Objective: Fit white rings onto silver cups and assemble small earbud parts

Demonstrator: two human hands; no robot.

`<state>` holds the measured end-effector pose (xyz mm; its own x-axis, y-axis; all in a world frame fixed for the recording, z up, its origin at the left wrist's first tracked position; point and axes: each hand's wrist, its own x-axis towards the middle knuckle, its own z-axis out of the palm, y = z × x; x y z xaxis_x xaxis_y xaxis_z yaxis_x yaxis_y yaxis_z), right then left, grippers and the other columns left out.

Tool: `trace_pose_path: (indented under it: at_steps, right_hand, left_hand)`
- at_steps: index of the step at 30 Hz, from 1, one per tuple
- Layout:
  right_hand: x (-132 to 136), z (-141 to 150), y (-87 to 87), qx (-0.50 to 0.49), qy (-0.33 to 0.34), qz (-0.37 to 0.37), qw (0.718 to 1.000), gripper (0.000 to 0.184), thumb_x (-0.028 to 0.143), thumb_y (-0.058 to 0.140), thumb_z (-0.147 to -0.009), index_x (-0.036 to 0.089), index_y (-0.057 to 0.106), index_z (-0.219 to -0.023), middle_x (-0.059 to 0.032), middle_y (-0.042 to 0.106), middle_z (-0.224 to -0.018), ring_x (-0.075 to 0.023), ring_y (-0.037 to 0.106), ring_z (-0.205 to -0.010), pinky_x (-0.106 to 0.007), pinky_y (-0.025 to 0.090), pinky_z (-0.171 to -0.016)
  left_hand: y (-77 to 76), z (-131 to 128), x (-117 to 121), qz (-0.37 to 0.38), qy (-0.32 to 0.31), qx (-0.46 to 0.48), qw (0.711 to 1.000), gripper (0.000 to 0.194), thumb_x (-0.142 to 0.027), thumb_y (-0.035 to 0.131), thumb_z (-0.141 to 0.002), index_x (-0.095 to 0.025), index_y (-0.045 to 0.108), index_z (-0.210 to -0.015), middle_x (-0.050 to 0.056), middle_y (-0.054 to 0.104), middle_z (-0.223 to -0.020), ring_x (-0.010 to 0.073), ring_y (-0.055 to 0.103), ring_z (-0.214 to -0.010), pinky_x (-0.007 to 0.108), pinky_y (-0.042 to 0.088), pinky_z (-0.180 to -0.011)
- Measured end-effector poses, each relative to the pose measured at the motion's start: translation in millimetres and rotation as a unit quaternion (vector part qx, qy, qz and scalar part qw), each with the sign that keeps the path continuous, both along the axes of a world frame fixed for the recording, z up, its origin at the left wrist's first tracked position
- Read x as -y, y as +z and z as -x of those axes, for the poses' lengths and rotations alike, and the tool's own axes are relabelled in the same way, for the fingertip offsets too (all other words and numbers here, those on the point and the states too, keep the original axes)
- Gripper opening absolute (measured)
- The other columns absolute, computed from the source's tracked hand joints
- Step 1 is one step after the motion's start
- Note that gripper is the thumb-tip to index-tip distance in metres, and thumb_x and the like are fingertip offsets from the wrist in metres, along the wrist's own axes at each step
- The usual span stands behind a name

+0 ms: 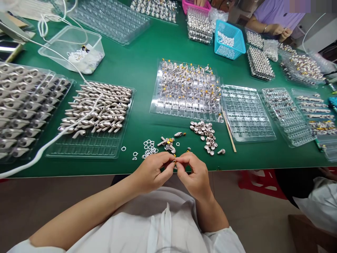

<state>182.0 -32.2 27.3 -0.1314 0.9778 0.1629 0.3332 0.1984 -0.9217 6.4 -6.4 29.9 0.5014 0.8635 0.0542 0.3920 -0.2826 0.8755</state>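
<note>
My left hand [155,169] and my right hand [194,174] meet at the table's front edge, both closed in a pinch. Between their fingertips is a small earbud part [174,161], mostly covered by the fingers. Just beyond them lies a little group of earbud pieces [168,141] with yellow bits, and a single earbud piece [179,134] rests farther back. White rings [149,150] are heaped to the left of my hands. On the right, several round silvery earbud shells [206,133] lie loose, with a stemmed piece [221,151] nearby.
A clear tray of earbud parts [188,88] stands ahead, beside another clear tray [247,112] and a wooden stick [229,131]. Stemmed shells [97,109] fill a tray at left, where a white cable [39,153] crosses. A co-worker's hands [280,31] are at the far right.
</note>
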Motion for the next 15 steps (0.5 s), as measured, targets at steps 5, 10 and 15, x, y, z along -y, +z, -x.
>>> trace_pose_path:
  at_steps: [5, 10, 15]
  right_hand:
    - [-0.4, 1.6, -1.6, -0.054, 0.011, 0.056, 0.997, 0.009, 0.014, 0.057, -0.084, 0.021, 0.06, -0.087, -0.0014, 0.062, -0.081, -0.0134, 0.06, -0.071, -0.025, 0.052, -0.063]
    - [-3.7, 4.3, -3.3, -0.116, 0.026, 0.123, 0.985, 0.007, 0.015, 0.057, -0.079, 0.021, 0.055, -0.08, 0.0001, 0.059, -0.077, -0.0125, 0.058, -0.068, -0.023, 0.049, -0.058]
    - [-5.3, 6.7, 0.2, -0.085, 0.033, 0.104, 0.99, 0.009, 0.013, 0.057, -0.077, 0.021, 0.053, -0.078, 0.0014, 0.056, -0.074, -0.0118, 0.055, -0.065, -0.022, 0.046, -0.056]
  left_hand:
    - [-0.5, -1.3, 2.1, -0.025, 0.009, 0.014, 1.0, 0.019, -0.017, 0.047, -0.087, -0.016, 0.066, -0.086, 0.001, 0.063, -0.069, 0.0119, 0.056, -0.062, 0.022, 0.043, -0.06]
    - [-2.4, -3.8, 3.0, -0.073, 0.027, 0.03, 0.997, 0.019, -0.015, 0.045, -0.083, -0.017, 0.061, -0.074, -0.001, 0.054, -0.06, 0.0109, 0.048, -0.054, 0.023, 0.037, -0.055]
    - [-1.3, -4.7, 1.2, -0.072, 0.032, 0.034, 0.996, 0.02, -0.015, 0.043, -0.081, -0.018, 0.057, -0.067, -0.002, 0.049, -0.056, 0.0112, 0.045, -0.053, 0.023, 0.036, -0.054]
